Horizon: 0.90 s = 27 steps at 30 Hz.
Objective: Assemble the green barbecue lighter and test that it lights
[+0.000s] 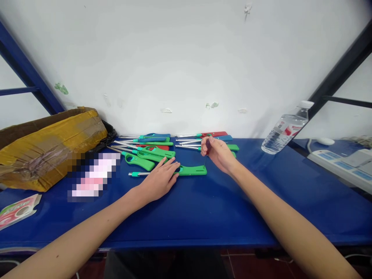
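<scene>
A green long-necked lighter [192, 170] lies flat on the blue table [180, 221], its metal tip to the left. My left hand [162, 179] rests over its middle, fingers spread, pressing on it. My right hand [217, 153] is closed around a small screwdriver [207, 148] with a dark red handle, its thin shaft pointing down at the right end of the green lighter. Behind my left hand lies a pile of green, red and blue lighters [148, 153]. More lighters [213, 134] lie behind my right hand, which partly hides them.
An open cardboard box [49, 151] wrapped in yellow tape stands at the left, near a pixelated patch [94, 176] and a printed card [19, 211]. A water bottle [286, 130] and a white scale [343, 166] are on the right. A white wall rises behind.
</scene>
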### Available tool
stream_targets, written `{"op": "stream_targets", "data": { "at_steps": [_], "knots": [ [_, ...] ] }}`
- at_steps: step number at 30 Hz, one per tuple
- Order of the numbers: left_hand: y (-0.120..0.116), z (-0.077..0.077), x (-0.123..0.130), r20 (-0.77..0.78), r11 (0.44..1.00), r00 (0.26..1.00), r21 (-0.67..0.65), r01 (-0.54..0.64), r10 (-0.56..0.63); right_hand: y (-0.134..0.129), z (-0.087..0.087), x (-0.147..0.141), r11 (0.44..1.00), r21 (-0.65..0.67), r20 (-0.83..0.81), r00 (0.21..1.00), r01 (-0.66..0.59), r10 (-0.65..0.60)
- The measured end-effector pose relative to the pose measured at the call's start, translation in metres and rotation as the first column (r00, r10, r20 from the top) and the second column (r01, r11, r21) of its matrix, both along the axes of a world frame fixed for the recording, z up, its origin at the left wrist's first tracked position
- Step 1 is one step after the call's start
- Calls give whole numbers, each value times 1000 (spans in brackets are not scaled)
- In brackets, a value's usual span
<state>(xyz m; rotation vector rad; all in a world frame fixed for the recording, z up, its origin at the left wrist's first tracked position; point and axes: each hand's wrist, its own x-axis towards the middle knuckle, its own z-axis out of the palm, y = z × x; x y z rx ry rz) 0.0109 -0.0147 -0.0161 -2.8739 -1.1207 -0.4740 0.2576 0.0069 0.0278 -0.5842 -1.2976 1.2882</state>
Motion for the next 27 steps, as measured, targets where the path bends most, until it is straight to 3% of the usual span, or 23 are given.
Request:
{"op": "stream_targets", "data": {
  "at_steps": [9, 17, 20, 23, 27],
  "knots": [
    [0, 0, 0, -33, 1000, 999, 7, -7, 7, 8, -8, 8, 973, 154, 145, 970, 170, -193],
    [-2, 1, 2, -34, 999, 999, 26, -33, 34, 2, -1, 6, 919, 215, 207, 904, 331, -374],
    [-2, 1, 2, -33, 999, 999, 35, -31, 32, 0, 0, 2, 928, 201, 192, 916, 315, -353],
    [-1, 0, 2, -30, 999, 999, 44, -26, 28, -1, 1, 0, 959, 97, 92, 957, 266, -275],
    [-1, -2, 1, -14, 998, 1000, 53, -21, 21, -4, 8, 1, 992, -95, -64, 994, 83, -89]
  ]
}}
